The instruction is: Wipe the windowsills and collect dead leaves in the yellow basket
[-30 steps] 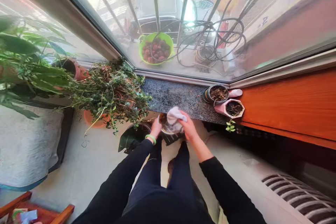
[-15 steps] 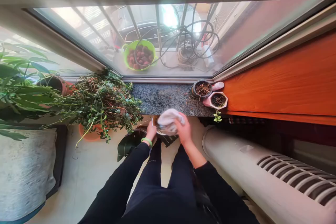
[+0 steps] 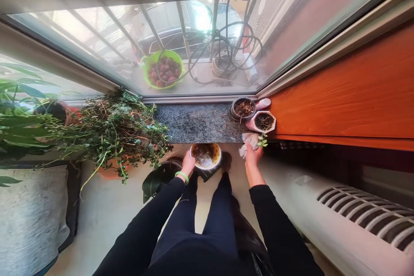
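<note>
My left hand [image 3: 188,164] grips the left rim of a round, white-rimmed bowl [image 3: 220,158] with a dark-spotted yellow inside and murky brown contents. The bowl is held just in front of the window sill [image 3: 197,123]. My right hand [image 3: 254,158] is closed on a crumpled pale cloth [image 3: 248,142] at the sill's front edge. Just beyond it stand a pink-and-white angular pot [image 3: 272,126] and a dark round pot [image 3: 233,110], both with soil. A small green sprig [image 3: 262,140] hangs over the cloth.
A bushy trailing plant [image 3: 119,125] covers the sill's left end. Behind the glass sit a green basket [image 3: 149,73] of reddish-brown round things and coiled cables [image 3: 226,47]. An orange wooden panel [image 3: 339,103] and a white slatted appliance [image 3: 310,198] flank the right side.
My right hand has moved right with the cloth, from over the bowl to the sill edge by the pots. My left hand still holds the bowl, whose inside now shows.
</note>
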A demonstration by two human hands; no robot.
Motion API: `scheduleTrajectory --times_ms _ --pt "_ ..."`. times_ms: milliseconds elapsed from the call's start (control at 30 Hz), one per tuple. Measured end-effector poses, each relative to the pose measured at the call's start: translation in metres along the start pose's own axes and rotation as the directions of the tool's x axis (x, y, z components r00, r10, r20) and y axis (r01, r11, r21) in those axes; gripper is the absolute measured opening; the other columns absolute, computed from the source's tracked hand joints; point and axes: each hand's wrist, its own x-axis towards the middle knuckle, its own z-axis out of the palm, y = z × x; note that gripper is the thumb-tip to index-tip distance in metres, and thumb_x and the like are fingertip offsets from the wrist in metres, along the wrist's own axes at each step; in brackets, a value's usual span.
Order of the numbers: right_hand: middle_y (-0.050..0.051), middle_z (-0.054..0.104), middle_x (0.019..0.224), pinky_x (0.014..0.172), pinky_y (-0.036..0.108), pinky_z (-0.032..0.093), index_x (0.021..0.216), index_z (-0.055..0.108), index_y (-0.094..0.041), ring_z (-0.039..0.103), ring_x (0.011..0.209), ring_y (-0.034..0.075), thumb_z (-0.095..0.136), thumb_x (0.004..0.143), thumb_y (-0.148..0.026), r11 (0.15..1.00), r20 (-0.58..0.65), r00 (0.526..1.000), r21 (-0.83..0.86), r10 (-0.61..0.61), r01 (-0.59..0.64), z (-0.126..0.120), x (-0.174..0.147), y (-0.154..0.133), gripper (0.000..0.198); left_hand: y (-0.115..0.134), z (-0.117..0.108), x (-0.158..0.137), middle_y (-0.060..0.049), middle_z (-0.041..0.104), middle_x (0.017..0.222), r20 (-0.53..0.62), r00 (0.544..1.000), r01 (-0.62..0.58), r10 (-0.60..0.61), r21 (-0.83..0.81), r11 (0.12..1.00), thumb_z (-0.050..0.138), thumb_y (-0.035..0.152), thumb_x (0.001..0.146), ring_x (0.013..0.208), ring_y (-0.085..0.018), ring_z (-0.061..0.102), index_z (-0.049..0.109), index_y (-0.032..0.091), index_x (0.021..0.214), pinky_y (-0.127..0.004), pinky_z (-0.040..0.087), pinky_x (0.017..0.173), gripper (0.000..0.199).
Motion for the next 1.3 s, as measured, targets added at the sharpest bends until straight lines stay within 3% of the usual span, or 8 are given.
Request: scheduleTrajectory --times_ms 100,233,367,533,833,967,1167,1300 --pt "0.019 0.052 0.131 0.111 0.048 0.042 0.132 0.061 -0.015 0.055 0.123 0.033 0.066 0.074 -0.03 0.986 -0.004 0.996 -0.143 -0.085 0.084 0.021 -0.019 -0.001 0.061 0.003 0.005 0.0 -0.012 0.071 0.129 -0.004 1.0 -0.005 0.005 -0.006 1.0 0.056 0.002 0.083 0.121 -0.025 0.066 0.059 0.018 0.139 -0.034 0.048 0.107 0.058" --pt "0.012 0.048 0.13 0.108 0.041 0.046 0.135 0.062 -0.023 0.057 0.118 0.026 0.056 0.076 -0.017 0.932 0.305 0.906 -0.12 -0.293 0.342 0.042 -0.064 -0.007 0.059 0.005 0.009 0.001 -0.012 0.071 0.129 -0.01 1.0 0.0 0.0 -0.013 1.0 0.057 0.004 0.083 0.12 -0.024 0.067 0.059 0.018 0.139 -0.034 0.049 0.106 0.058" --pt "0.011 0.049 0.134 0.108 0.041 0.046 0.134 0.065 -0.024 0.053 0.124 0.026 0.047 0.072 -0.004 0.841 0.56 0.727 -0.095 -0.398 0.533 0.043 -0.091 -0.017 0.068 0.007 0.005 0.0 -0.012 0.072 0.128 -0.01 1.0 -0.003 0.003 -0.007 1.0 0.058 0.005 0.084 0.12 -0.025 0.067 0.06 0.018 0.138 -0.034 0.049 0.106 0.056" --pt "0.004 0.062 0.133 0.104 0.04 0.047 0.124 0.072 -0.029 0.053 0.118 0.024 0.044 0.063 0.007 0.662 0.811 0.351 0.058 -0.468 0.747 0.023 -0.087 -0.032 0.076 0.009 -0.006 -0.001 -0.013 0.072 0.128 -0.001 1.0 -0.014 0.014 0.013 1.0 0.055 0.004 0.084 0.121 -0.026 0.066 0.062 0.017 0.134 -0.035 0.048 0.106 0.052" --pt "0.004 0.066 0.132 0.1 0.039 0.047 0.124 0.071 -0.027 0.055 0.114 0.025 0.046 0.062 0.007 0.625 0.775 0.315 0.128 -0.548 0.77 0.023 -0.09 -0.066 0.076 0.012 -0.014 -0.005 -0.01 0.072 0.129 0.02 0.999 -0.028 0.027 0.036 0.999 0.056 0.002 0.082 0.123 -0.026 0.065 0.063 0.02 0.134 -0.034 0.047 0.108 0.056" --pt "0.006 0.069 0.123 0.102 0.04 0.046 0.119 0.072 -0.025 0.057 0.115 0.025 0.048 0.071 -0.003 0.694 0.667 0.441 0.159 -0.6 0.703 0.002 -0.084 -0.075 0.058 0.009 -0.019 -0.011 -0.012 0.072 0.128 0.042 0.998 -0.039 0.037 0.047 0.998 0.053 0.002 0.083 0.121 -0.027 0.066 0.062 0.019 0.136 -0.036 0.047 0.107 0.056" --pt "0.014 0.066 0.122 0.102 0.047 0.045 0.123 0.064 -0.019 0.059 0.113 0.03 0.054 0.084 -0.033 0.949 0.29 0.914 -0.056 -0.282 0.311 -0.032 -0.046 -0.044 0.043 0.003 -0.022 -0.013 -0.011 0.072 0.129 0.048 0.998 -0.03 0.028 0.039 0.999 0.055 0.001 0.082 0.123 -0.027 0.065 0.061 0.021 0.138 -0.037 0.047 0.108 0.06" --pt "0.021 0.062 0.128 0.107 0.053 0.039 0.13 0.058 -0.013 0.056 0.121 0.035 0.054 0.081 -0.033 0.985 0.088 0.99 -0.124 -0.113 0.123 -0.014 -0.015 -0.033 0.053 0.001 -0.017 -0.006 -0.013 0.071 0.131 0.053 0.998 -0.028 0.026 0.037 0.999 0.056 0.002 0.083 0.124 -0.028 0.064 0.06 0.018 0.138 -0.038 0.047 0.109 0.058"
